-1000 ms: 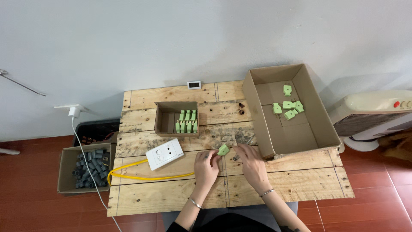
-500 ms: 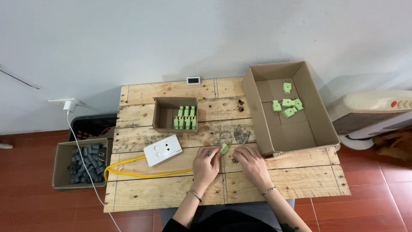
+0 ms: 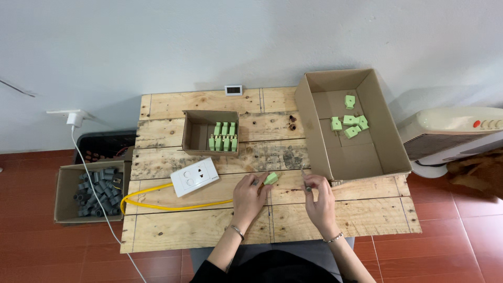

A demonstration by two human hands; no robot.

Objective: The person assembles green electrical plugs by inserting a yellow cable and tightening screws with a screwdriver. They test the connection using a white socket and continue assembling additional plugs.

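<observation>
My left hand [image 3: 250, 197] rests on the wooden table [image 3: 209, 225] and pinches a small green plug [image 3: 271, 178] at its fingertips. My right hand [image 3: 318, 200] is a little to the right, fingers curled around a small dark metal piece [image 3: 308, 190]. The two hands are apart. A small cardboard box [image 3: 195, 133] farther back holds several green plugs [image 3: 223, 137] standing in rows. The large open cardboard box [image 3: 367, 157] on the right has several loose green plugs [image 3: 349, 123] lying in it.
A white socket block [image 3: 194, 176] with a yellow cable [image 3: 157, 205] lies left of my hands. A small digital meter [image 3: 233, 90] sits at the table's back edge. On the floor to the left is a box of grey parts [image 3: 97, 191]; a white heater [image 3: 450, 135] stands at right.
My hands have drawn apart: the left keeps the green plug while the right has pulled away to the right with a small dark piece.
</observation>
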